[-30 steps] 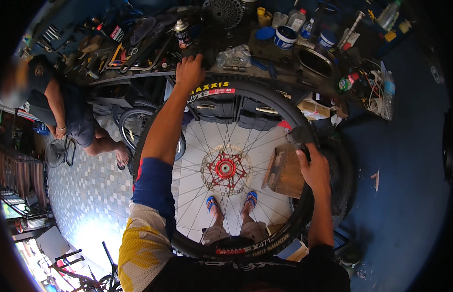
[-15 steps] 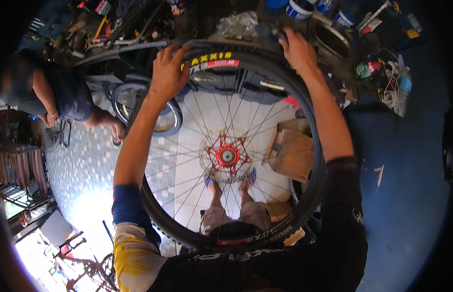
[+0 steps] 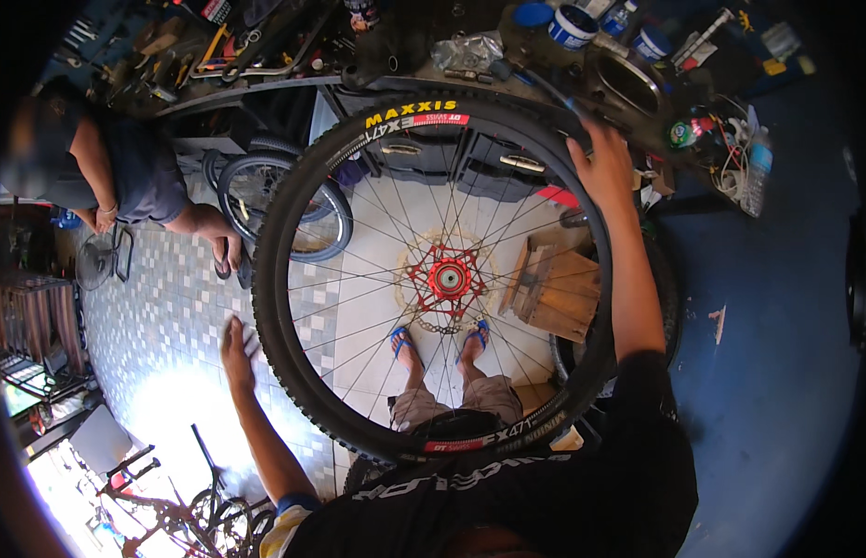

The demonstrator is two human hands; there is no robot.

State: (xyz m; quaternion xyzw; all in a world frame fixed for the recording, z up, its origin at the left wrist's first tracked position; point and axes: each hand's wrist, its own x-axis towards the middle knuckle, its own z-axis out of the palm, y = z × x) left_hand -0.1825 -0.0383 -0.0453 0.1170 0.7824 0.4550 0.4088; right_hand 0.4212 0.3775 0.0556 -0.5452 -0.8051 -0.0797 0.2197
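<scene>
A bicycle wheel [image 3: 271, 279] with a black knobbly tyre lies before my torso, its lower rim close to my shirt and its upper rim by the workbench edge. At its centre is a red hub [image 3: 450, 277], with a brake disc and a toothed cassette around it. My right hand [image 3: 608, 172] grips the tyre at the upper right, thumb towards the spokes and fingers over the outer edge. Off to the left, apart from the wheel, my left hand [image 3: 236, 353] hangs over the tiled floor. It holds nothing; its fingers are stretched out, slightly blurred.
Tools, tubs and a plastic bag [image 3: 466, 53] crowd the workbench [image 3: 293, 86]. A wooden box [image 3: 556, 290] stands under the wheel's right side. Another person [image 3: 135, 177] sits at the left near smaller wheels [image 3: 284, 209]. Bikes [image 3: 200, 511] stand lower left; a bottle [image 3: 757, 172] is at right.
My left hand has let go of the tyre's top and swung down to the left. My right hand has slid down the tyre's right side. The wheel has shifted slightly to the right and up.
</scene>
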